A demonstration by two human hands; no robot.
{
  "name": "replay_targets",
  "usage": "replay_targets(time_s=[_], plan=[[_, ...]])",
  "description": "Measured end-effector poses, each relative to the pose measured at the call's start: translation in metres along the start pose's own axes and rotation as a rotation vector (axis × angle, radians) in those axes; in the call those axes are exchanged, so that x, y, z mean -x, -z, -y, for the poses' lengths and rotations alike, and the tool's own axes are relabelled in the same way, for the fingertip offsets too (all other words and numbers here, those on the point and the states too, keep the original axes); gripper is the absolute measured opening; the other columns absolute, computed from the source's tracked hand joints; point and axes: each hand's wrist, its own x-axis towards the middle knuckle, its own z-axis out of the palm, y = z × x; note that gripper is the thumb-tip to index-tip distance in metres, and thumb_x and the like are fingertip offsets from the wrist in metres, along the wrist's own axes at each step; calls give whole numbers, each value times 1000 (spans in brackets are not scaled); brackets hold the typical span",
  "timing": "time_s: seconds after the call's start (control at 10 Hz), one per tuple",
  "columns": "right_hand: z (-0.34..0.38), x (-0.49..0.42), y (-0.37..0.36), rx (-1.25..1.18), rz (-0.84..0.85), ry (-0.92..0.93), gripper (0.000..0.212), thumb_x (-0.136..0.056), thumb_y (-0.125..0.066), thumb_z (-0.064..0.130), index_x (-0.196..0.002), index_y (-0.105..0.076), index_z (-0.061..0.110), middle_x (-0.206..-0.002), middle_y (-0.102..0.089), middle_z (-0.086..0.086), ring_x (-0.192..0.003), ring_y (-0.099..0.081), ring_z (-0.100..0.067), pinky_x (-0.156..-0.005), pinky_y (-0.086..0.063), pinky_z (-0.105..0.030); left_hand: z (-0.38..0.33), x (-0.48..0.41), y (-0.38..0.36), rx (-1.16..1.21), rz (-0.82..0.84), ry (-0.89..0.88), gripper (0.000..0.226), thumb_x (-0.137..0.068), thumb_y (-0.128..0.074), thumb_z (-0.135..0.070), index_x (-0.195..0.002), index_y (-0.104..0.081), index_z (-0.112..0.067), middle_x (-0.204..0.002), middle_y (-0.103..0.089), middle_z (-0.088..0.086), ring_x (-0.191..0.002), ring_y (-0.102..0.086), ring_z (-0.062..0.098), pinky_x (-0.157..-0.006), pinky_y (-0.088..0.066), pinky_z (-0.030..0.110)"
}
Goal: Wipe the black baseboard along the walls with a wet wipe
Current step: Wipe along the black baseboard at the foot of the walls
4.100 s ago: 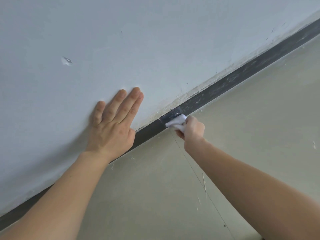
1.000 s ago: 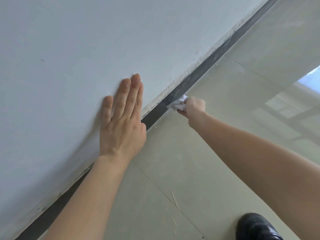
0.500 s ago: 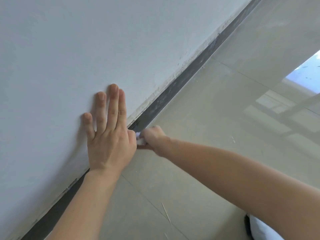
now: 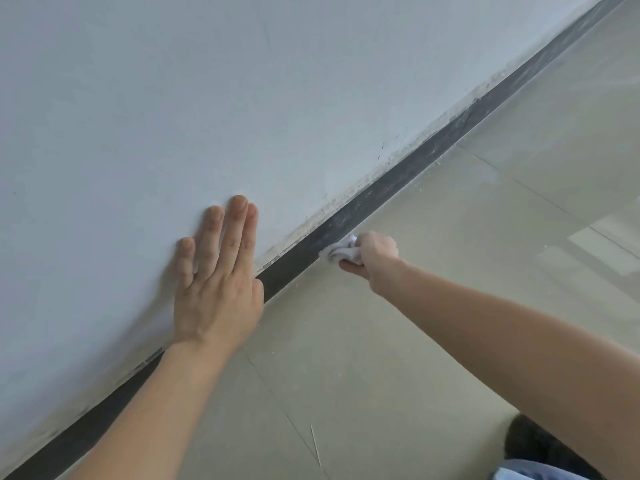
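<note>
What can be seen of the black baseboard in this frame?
The black baseboard is a narrow, flat dark strip running diagonally from lower left to upper right where the pale wall meets the tiled floor. Its upper edge is lined with crumbly white residue, and the stretch toward the upper right looks dusty and streaked grey; the part nearer the left hand looks darker. The right hand presses a bunched white wet wipe against its face. The left hand and forearm cover one section.

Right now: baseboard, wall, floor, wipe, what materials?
Black baseboard: smooth, semi-matte strip, maybe PVC or painted; dusty streaks show.
Wall: matte painted plaster, crumbly white edge above the strip.
Floor: glossy beige tile, thin joints, window reflection.
Wet wipe: soft white nonwoven, bunched in the right hand.
</note>
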Motion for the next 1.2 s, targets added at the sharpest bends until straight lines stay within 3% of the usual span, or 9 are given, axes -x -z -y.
replay_targets(time_s=[0.1,0.2,0.3,0.4,0.6,0.7,0.9,1.0,1.2], plan=[[-35,24,-21,212,258,-204,11,-90,-46,-1,-97,-50,6,-98,-55,-14,-72,-60,-21,-73,-60,-32,-1,0,1,-3,9,5,89,-73,-40,-13,-152,2,-14,-158,17,-5,-144,18,15,-115,17,36],[-44,39,-40,86,417,-278,15,-85,-42,-12,-82,-54,-3,-91,-61,-21,-84,-65,-31,-89,-55,-40,-4,0,1,-83,20,12,85,-75,-37,-15,-152,-1,-13,-158,16,-2,-144,18,17,-114,18,37],[-23,18,-41,91,356,-172,15,-83,-43,-17,-86,-54,-7,-94,-56,-18,-88,-64,-29,-89,-55,-40,-5,0,2,-143,32,21,84,-75,-37,-15,-152,-3,-11,-159,15,0,-145,17,19,-114,17,39],[3,-6,-23,-43,217,-121,38,-91,-43,-5,-129,-44,-1,-104,-50,-15,-72,-58,-22,-64,-60,-31,-6,0,5,-126,65,25,89,-72,-40,-12,-152,0,-12,-158,16,-1,-145,17,20,-115,16,40],[39,-30,21,-239,38,-74,9,-93,-42,1,-92,-45,9,-98,-50,-11,-71,-56,-20,-57,-60,-29,-12,-1,8,-59,91,53,92,-71,-39,-14,-151,6,-13,-157,20,-3,-144,21,20,-115,19,41],[20,-16,21,-111,81,-101,14,-92,-46,4,-104,-43,10,-92,-52,-9,-70,-58,-19,-61,-60,-29,-10,0,9,-38,100,53,89,-72,-35,-16,-151,8,-14,-157,19,-3,-144,21,21,-115,19,41],[-29,34,-25,98,431,-327,16,-81,-53,-10,-70,-60,-1,-80,-58,-18,-79,-59,-29,-89,-55,-40,-12,-3,9,-58,107,57,88,-74,-37,-15,-151,5,-13,-158,18,-2,-143,22,21,-113,21,40],[-31,36,-44,40,496,-373,10,-81,-49,-10,-86,-56,-6,-87,-61,-22,-73,-62,-30,-84,-56,-36,-9,-2,14,-52,90,37,64,-95,-24,-29,-151,0,-12,-158,18,-3,-143,22,19,-114,19,39],[6,2,-31,-139,318,-326,13,-83,-44,-6,-90,-55,-2,-82,-56,-18,-65,-59,-25,-53,-59,-30,-1,0,14,-129,91,-15,80,-80,-36,-15,-152,1,-13,-158,16,-1,-144,19,22,-116,16,38]])
